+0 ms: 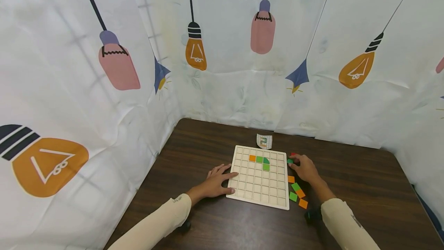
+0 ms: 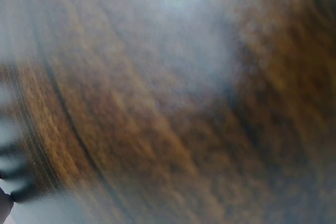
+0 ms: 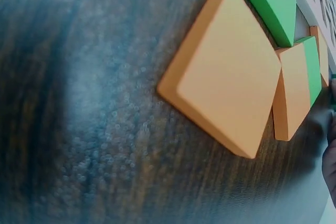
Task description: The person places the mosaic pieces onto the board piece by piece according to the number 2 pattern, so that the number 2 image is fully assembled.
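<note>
A cream gridded board (image 1: 254, 188) lies on the table. In its upper part sit an orange square tile (image 1: 252, 158), two green square tiles, one of them lower (image 1: 266, 167), and a dark green tile with a curved edge (image 1: 266, 160). My left hand (image 1: 216, 182) rests with spread fingers on the board's left edge. Beyond the board's right edge, my right hand (image 1: 305, 169) pinches a dark green tile (image 1: 290, 161) between thumb and fingertips. A red piece (image 1: 293, 154) shows just behind those fingers. The left wrist view catches mostly blurred tabletop.
Loose orange (image 3: 226, 72) and green (image 3: 270, 6) tiles lie right of the board, some touching. Behind the board stands a small curled card with a printed grid pattern (image 1: 264, 141). A patterned white sheet (image 1: 229, 95) hangs along the back and left of the dark wooden table (image 1: 360, 180).
</note>
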`<control>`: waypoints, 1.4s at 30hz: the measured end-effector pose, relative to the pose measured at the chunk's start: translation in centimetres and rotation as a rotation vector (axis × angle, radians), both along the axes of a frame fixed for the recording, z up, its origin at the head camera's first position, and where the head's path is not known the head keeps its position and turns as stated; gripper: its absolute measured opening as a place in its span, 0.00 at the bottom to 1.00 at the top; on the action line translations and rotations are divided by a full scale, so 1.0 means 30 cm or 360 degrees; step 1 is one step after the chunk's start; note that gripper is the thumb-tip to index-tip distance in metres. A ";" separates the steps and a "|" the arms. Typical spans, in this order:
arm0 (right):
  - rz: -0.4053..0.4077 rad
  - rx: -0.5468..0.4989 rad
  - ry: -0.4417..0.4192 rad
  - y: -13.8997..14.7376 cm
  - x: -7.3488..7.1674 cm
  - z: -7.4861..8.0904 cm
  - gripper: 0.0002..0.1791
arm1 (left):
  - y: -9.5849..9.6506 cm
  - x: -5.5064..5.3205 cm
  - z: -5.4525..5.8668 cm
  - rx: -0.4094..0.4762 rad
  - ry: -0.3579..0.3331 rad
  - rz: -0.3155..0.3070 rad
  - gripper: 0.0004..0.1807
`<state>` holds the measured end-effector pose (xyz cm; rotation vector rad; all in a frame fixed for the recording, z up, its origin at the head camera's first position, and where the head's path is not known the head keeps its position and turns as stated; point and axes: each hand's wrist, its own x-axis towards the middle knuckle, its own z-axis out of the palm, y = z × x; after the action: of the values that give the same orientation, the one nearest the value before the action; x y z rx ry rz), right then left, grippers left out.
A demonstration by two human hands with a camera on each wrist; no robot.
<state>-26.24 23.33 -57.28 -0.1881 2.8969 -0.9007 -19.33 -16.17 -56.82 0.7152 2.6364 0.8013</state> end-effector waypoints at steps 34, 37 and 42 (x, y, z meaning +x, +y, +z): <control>-0.0063 0.0019 0.0020 0.012 0.028 0.000 0.24 | 0.000 -0.003 -0.009 -0.0024 -0.0002 0.0003 0.36; -0.0038 0.0027 0.0065 0.020 0.036 -0.001 0.24 | 0.002 -0.003 -0.008 -0.0026 0.0012 0.0013 0.37; -0.0023 0.0004 0.0105 0.027 0.043 -0.005 0.20 | 0.006 -0.004 -0.004 -0.0015 0.0009 0.0021 0.37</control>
<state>-24.94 24.15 -57.44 -0.2005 2.9633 -0.9095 -19.44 -16.00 -56.95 0.6990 2.6508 0.7912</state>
